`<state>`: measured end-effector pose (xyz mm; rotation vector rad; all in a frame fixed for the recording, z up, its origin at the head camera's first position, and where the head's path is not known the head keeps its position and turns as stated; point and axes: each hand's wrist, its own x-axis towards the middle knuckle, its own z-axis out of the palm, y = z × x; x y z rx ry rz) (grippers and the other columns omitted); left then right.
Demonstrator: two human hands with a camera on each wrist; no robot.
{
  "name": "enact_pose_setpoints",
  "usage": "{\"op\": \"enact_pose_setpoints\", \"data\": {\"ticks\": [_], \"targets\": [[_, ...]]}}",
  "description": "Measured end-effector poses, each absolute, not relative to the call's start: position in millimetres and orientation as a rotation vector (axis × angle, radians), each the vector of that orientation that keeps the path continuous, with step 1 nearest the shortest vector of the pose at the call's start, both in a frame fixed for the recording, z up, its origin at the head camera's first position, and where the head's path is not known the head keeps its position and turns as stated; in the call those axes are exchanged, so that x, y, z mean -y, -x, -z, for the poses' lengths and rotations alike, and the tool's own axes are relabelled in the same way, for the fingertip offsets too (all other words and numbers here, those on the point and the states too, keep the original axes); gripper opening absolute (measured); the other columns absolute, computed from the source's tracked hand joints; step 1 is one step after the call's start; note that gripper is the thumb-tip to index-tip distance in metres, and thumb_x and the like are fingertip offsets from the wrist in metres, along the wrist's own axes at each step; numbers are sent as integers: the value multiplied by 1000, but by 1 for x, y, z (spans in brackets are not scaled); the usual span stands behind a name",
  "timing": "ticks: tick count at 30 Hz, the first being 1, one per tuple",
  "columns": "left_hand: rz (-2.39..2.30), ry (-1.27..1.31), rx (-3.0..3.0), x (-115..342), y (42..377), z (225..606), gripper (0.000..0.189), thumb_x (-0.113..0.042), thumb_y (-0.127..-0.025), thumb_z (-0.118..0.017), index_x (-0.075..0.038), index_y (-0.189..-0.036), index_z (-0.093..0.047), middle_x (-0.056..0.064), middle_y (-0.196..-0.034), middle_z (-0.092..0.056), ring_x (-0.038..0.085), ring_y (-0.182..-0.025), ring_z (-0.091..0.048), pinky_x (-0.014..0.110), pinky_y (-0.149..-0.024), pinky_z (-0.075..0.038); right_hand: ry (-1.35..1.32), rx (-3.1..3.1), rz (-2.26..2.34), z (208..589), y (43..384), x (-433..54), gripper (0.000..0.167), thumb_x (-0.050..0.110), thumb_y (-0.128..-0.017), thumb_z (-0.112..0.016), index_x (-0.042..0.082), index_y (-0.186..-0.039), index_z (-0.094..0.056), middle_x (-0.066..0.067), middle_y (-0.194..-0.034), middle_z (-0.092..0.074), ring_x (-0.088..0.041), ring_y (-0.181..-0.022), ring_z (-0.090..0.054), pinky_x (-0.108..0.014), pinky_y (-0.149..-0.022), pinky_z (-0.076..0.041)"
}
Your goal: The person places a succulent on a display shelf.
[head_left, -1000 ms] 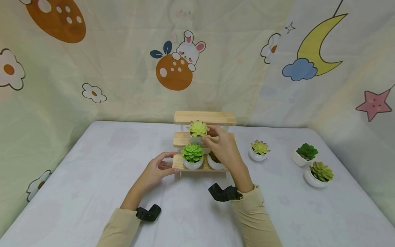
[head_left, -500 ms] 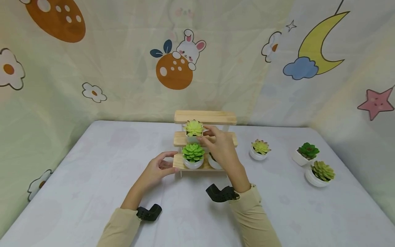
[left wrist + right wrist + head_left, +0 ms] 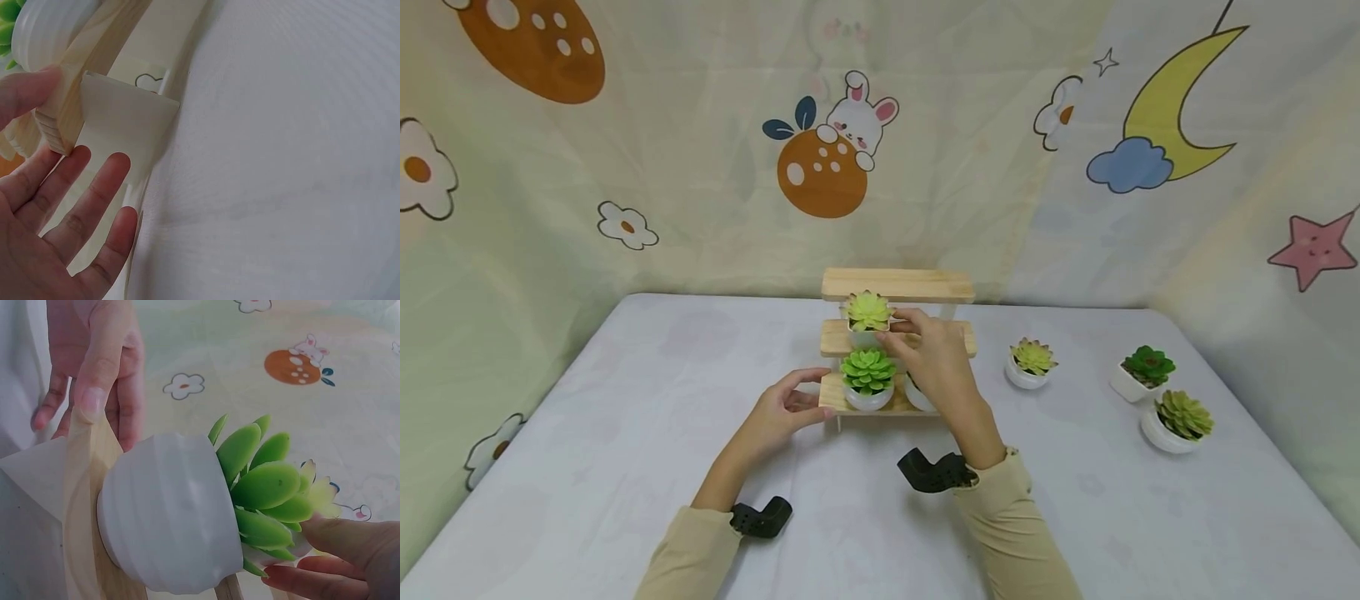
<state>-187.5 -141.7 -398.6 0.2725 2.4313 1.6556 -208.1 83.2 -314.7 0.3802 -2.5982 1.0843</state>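
Observation:
A small wooden tiered plant stand (image 3: pixel 898 286) stands at the far side of the table. My left hand (image 3: pixel 784 410) holds the left end of its lowest board, thumb on top and fingers at the end and underneath, as the left wrist view shows. My right hand (image 3: pixel 936 354) pinches the white pot of a yellow-green potted succulent (image 3: pixel 868 311) at the left of the middle board. Whether that pot touches the board cannot be told. Below it, a bright green succulent (image 3: pixel 868 372) in a round ribbed white pot (image 3: pixel 172 512) sits on the lowest board. Another white pot (image 3: pixel 917 395) beside it is mostly hidden behind my right hand.
On the table right of the stand are a yellow succulent (image 3: pixel 1032 362), a dark green one in an angular pot (image 3: pixel 1144 372) and a green one in a round pot (image 3: pixel 1180 421). A printed cloth (image 3: pixel 700 150) hangs behind the table.
My right hand has moved a little to the left with the yellow-green potted succulent, along the middle board. The left hand has stayed on the stand.

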Motion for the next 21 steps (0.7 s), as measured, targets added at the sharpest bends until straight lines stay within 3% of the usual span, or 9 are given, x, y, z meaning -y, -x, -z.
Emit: {"op": "enact_pose_setpoints", "data": {"ticks": [8, 13, 21], "targets": [[-1663, -256, -2429, 141, 188, 399, 58, -29, -79, -73, -24, -131, -49, 5, -134, -48, 22, -105, -59, 35, -83, -45, -359, 2631, -1046, 311, 206, -88, 42, 35, -85, -66, 10, -118, -62, -6, -102, -71, -24, -100, -64, -34, -71, -49], [-1660, -274, -2434, 142, 189, 400, 58, -29, -80, -73, -23, -132, -48, 6, -134, -48, 22, -104, -60, 34, -82, -46, -322, 2665, -1168, 304, 202, -99, 47, 39, -86, -64, 12, -124, -59, -5, -112, -68, -26, -109, -60, -42, -87, -48], [-1651, -254, -2434, 142, 189, 400, 59, -28, -79, -73, -23, -132, -49, 6, -133, -49, 22, -104, -60, 34, -82, -46, -298, 2683, -1279, 298, 198, -127, 48, 39, -86, -64, 18, -128, -55, -3, -124, -60, -23, -119, -51, -47, -96, -41]]}}
